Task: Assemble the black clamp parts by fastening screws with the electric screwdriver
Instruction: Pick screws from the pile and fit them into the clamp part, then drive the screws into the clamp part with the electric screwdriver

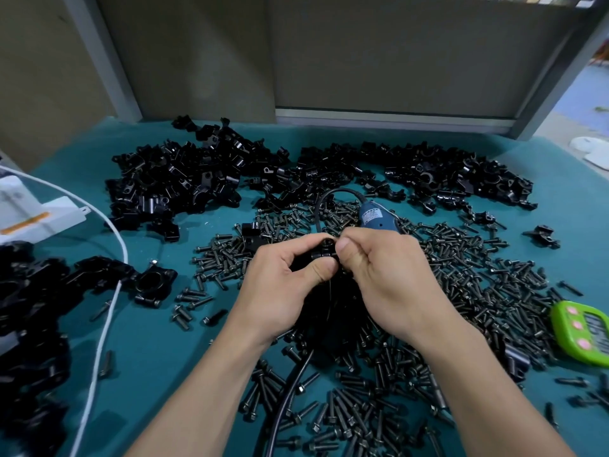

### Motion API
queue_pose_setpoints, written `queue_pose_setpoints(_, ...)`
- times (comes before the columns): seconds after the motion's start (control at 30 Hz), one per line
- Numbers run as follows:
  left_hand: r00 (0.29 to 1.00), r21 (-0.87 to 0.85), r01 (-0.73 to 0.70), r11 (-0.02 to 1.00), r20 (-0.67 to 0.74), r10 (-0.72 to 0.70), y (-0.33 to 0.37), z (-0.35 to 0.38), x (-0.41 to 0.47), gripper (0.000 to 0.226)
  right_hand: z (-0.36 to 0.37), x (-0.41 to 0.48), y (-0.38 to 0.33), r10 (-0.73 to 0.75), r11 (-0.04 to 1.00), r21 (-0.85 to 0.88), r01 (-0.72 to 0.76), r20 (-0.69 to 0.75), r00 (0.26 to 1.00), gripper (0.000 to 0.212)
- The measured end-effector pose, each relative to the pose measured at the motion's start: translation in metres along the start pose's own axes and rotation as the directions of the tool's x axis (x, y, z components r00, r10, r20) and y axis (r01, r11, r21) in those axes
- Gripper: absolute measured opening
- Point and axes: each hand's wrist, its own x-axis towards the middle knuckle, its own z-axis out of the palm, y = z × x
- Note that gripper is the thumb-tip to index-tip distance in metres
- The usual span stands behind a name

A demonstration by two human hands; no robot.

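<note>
Head view of an assembly table covered in teal cloth. The left hand and right hand meet at the centre, above a spread of loose screws.

The left hand grips a black clamp part, with the thumb curled under it and the fingers wrapped over its top. The right hand has its fingers curled and its thumb tip pressed to the right side of the same part, pinching it. Whether a screw sits between those fingertips cannot be told.

The electric screwdriver, with a blue body, lies on the screws just behind the right hand, and neither hand holds it. Its black cord runs toward the near edge.

Heaps of unassembled clamp parts lie along the far side of the table, and a further dark pile lies at the left edge. A white cable crosses the left side near a white box. A green device rests at the right edge.
</note>
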Motion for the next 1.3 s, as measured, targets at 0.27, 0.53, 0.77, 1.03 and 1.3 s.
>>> queue_pose_setpoints(0.27, 0.998, 0.001, -0.062, 0.998, 0.019, 0.062, 0.004, 0.005, 0.000, 0.037, -0.009, -0.003, 0.000, -0.046, 0.998, 0.047, 0.044, 0.036, 0.998, 0.025)
queue_pose_setpoints(0.53, 0.990, 0.004, 0.003, 1.000, -0.141, -0.002, -0.004, -0.006, 0.005, 0.025, -0.022, -0.001, -0.001, 0.187, 0.921, -0.319, -0.222, -0.138, 0.973, 0.032)
queue_pose_setpoints(0.77, 0.963, 0.026, 0.036, 0.999, -0.268, -0.028, -0.009, -0.015, 0.005, 0.030, -0.015, -0.005, 0.000, 0.571, 0.639, -0.533, -0.555, -0.155, 0.806, 0.054)
queue_pose_setpoints(1.03, 0.963, 0.071, 0.039, 0.997, -0.268, -0.019, -0.006, -0.012, 0.004, 0.031, -0.049, -0.008, 0.017, 0.665, 0.638, 0.440, -0.632, 0.099, 0.740, 0.026)
queue_pose_setpoints(1.3, 0.979, 0.099, 0.034, 0.994, -0.202, -0.014, -0.009, -0.011, 0.002, 0.030, -0.050, 0.000, 0.016, 0.348, 0.060, 0.971, -0.232, 0.197, 0.916, 0.042)
